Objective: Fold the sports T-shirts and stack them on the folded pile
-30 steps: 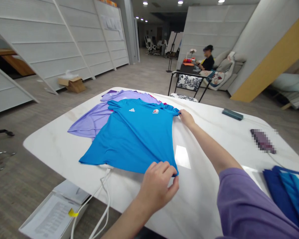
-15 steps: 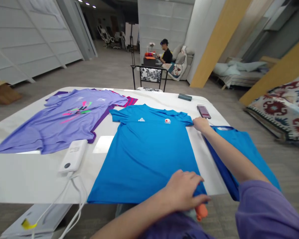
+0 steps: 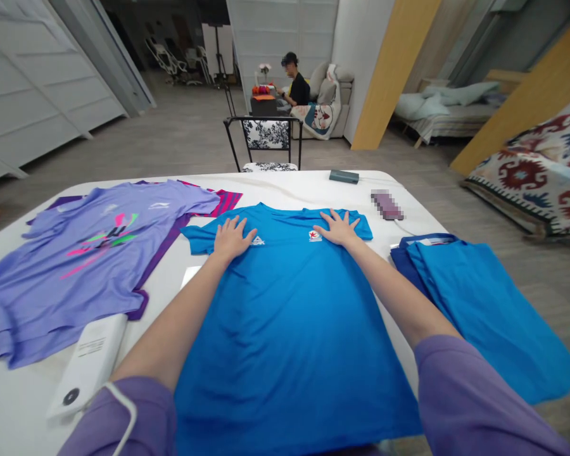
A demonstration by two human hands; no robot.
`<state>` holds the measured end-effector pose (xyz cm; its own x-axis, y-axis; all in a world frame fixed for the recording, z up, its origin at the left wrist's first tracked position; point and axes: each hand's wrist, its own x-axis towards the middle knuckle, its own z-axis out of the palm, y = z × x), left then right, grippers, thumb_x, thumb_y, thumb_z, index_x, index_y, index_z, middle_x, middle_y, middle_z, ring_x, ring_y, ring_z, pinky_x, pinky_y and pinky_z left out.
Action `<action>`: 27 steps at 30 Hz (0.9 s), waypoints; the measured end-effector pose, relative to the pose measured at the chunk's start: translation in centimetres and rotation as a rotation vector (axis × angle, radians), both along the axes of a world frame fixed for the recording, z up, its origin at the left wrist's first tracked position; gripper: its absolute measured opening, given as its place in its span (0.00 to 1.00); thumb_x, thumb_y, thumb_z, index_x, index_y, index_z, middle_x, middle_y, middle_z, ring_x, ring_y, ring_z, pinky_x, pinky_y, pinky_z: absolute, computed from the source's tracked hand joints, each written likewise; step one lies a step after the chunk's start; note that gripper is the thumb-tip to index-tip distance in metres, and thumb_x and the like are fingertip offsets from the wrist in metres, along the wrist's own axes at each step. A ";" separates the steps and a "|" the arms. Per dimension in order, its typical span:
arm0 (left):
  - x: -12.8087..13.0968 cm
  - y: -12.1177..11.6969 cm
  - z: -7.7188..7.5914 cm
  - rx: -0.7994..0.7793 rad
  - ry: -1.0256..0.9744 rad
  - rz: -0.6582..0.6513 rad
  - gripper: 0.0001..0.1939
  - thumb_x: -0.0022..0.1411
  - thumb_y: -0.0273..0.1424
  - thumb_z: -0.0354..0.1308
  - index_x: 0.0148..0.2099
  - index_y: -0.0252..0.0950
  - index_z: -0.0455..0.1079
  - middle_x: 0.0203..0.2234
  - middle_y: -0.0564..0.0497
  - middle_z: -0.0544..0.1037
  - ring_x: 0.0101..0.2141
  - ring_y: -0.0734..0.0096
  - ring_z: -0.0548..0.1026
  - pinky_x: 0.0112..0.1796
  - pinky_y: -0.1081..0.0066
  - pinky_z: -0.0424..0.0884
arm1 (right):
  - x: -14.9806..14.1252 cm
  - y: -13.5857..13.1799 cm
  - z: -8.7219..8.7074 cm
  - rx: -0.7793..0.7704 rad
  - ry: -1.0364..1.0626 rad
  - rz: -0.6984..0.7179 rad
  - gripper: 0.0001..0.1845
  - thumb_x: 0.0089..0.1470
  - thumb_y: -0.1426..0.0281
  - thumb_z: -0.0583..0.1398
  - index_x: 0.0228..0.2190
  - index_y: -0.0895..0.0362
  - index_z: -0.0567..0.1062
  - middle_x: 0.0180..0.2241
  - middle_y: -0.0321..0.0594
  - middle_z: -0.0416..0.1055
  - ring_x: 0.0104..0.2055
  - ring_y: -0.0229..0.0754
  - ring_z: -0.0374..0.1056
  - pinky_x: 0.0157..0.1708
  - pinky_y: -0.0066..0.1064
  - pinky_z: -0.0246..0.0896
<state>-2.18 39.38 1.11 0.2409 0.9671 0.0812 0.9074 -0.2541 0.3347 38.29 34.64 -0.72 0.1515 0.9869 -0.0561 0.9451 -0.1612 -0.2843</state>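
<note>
A blue T-shirt (image 3: 294,316) lies spread on the white table, its collar toward the far side and its hem at the near edge. My left hand (image 3: 232,237) rests flat on its left shoulder area, fingers spread, beside the white chest logo. On the other side my right hand (image 3: 339,228) presses flat near the right shoulder, fingers apart, beside the round red-and-white badge. Small wrinkles run across the cloth below both hands. To the right, folded blue clothing (image 3: 484,304) hangs partly over the table edge.
At left a lavender T-shirt (image 3: 99,247) covers purple and striped pink garments. A white power bank (image 3: 90,361) with a cable lies near my left forearm. A phone (image 3: 387,206) and a dark green box (image 3: 344,177) sit at the far right. Beyond stand a chair (image 3: 266,136) and a seated person (image 3: 297,82).
My left hand has gone from the near hem up to the left shoulder. My right hand has left the right sleeve end and moved inward onto the chest. The view has shifted.
</note>
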 end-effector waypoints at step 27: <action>1.9 -14.2 -1.3 0.185 -0.019 -0.188 0.43 0.80 0.55 0.50 0.82 0.32 0.61 0.82 0.35 0.59 0.83 0.44 0.50 0.80 0.42 0.49 | -3.1 -30.2 -0.5 0.173 -0.116 0.218 0.51 0.76 0.36 0.48 0.84 0.53 0.52 0.84 0.45 0.45 0.87 0.56 0.44 0.86 0.60 0.34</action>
